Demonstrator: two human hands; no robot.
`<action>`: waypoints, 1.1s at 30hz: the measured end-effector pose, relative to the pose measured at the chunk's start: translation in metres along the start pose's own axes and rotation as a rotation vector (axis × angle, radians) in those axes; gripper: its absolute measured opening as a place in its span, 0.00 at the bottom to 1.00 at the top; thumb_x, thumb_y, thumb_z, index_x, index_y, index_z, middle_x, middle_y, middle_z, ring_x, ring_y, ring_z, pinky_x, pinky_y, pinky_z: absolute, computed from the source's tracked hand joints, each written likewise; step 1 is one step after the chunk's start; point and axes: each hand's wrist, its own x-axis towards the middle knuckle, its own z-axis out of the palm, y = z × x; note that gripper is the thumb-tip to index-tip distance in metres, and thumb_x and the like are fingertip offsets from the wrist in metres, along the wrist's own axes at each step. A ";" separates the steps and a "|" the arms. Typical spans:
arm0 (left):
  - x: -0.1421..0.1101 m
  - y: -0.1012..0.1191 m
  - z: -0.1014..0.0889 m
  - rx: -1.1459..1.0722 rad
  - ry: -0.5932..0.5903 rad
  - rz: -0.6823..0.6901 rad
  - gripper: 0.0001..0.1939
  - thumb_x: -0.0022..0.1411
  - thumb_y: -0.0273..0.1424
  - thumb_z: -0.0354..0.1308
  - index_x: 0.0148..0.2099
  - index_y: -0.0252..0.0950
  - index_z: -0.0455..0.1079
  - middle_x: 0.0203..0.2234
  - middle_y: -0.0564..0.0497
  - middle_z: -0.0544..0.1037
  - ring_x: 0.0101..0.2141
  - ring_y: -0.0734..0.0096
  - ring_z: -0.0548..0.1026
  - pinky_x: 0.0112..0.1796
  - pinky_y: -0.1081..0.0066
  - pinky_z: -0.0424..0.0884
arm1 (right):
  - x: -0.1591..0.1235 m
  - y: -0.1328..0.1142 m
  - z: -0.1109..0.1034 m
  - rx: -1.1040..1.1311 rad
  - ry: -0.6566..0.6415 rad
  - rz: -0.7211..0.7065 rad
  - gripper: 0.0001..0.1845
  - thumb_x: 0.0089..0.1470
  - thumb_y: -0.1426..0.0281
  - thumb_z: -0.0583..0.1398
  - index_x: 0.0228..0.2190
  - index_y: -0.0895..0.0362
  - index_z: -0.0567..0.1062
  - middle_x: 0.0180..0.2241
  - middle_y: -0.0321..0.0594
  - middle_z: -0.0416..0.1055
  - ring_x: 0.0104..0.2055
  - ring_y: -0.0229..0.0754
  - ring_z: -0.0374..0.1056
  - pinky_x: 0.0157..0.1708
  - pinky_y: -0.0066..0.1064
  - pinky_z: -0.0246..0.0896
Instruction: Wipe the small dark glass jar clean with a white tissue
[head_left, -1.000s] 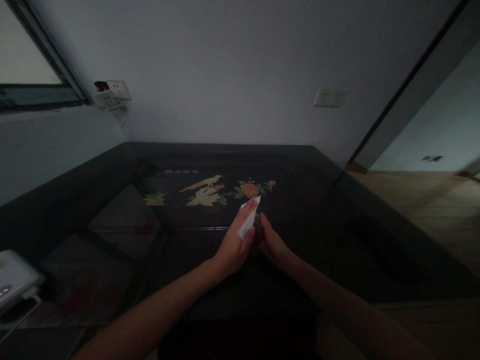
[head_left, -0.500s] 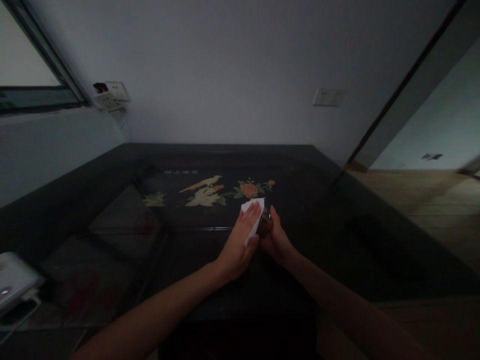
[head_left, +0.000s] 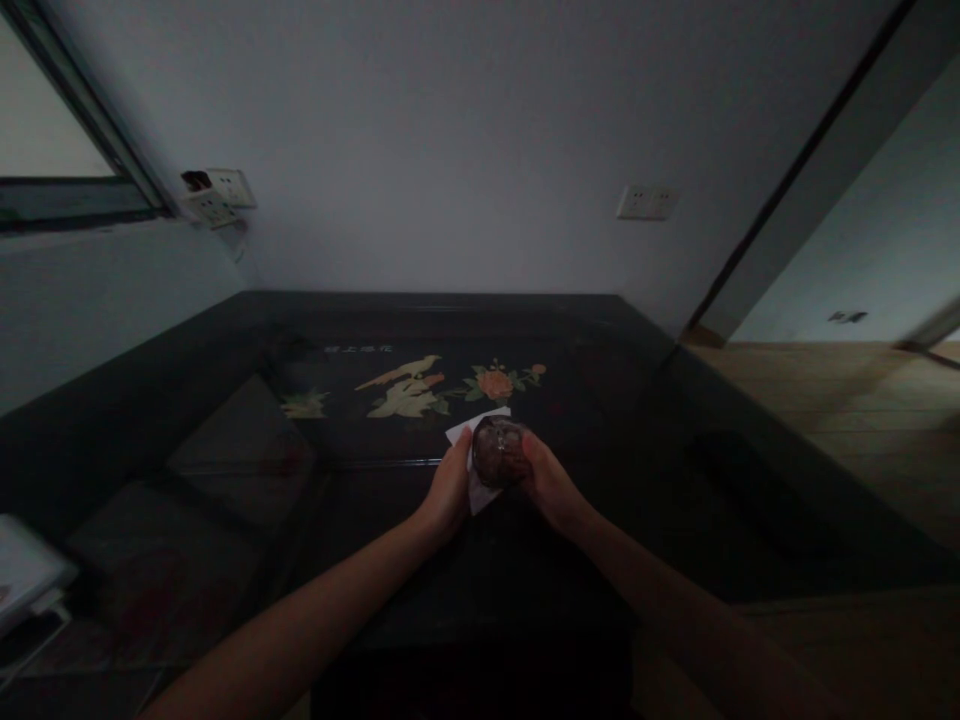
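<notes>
Between my hands, above the dark table [head_left: 420, 580], is a round, shiny, brownish see-through glass cup [head_left: 498, 452], its round end turned toward me. My right hand [head_left: 551, 485] grips its right side, thumb along the near edge. A white paper tissue [head_left: 484, 499] is pressed against the left side of the cup by my left hand [head_left: 448, 488]. The tissue's corners stick out above and below that hand. Most fingers of both hands are hidden behind the cup and tissue.
The glossy tabletop bears a bird-and-flower picture [head_left: 405, 387]. A white device with a cable [head_left: 30, 570] sits at the left edge. A dark long object [head_left: 750, 490] lies on the right. Behind stands a wall with sockets [head_left: 647, 202].
The cup has turned so its round end faces me, and both hands have shifted slightly left. My left hand, earlier flat over the tissue, now wraps the cup's side with it.
</notes>
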 end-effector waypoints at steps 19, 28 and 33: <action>0.016 -0.009 -0.013 0.044 -0.154 -0.029 0.16 0.58 0.26 0.57 0.49 0.29 0.68 0.37 0.40 0.79 0.35 0.62 0.78 0.38 0.64 0.73 | 0.021 -0.053 -0.112 -0.813 0.487 -0.335 0.35 0.38 0.60 0.67 0.48 0.54 0.64 0.45 0.46 0.68 0.47 0.51 0.67 0.49 0.47 0.61; 0.034 -0.006 -0.024 0.666 -0.146 0.308 0.15 0.54 0.38 0.58 0.40 0.31 0.72 0.30 0.46 0.78 0.32 0.62 0.76 0.33 0.68 0.70 | 0.022 -0.037 -0.135 -0.996 0.488 -0.283 0.41 0.37 0.60 0.67 0.52 0.55 0.61 0.47 0.48 0.68 0.49 0.51 0.66 0.51 0.45 0.59; 0.035 -0.005 -0.025 0.768 -0.148 0.367 0.15 0.53 0.37 0.58 0.39 0.31 0.72 0.27 0.48 0.77 0.30 0.63 0.74 0.33 0.67 0.70 | 0.023 -0.036 -0.139 -1.082 0.467 -0.274 0.41 0.38 0.61 0.67 0.53 0.55 0.61 0.47 0.47 0.69 0.50 0.51 0.66 0.50 0.45 0.58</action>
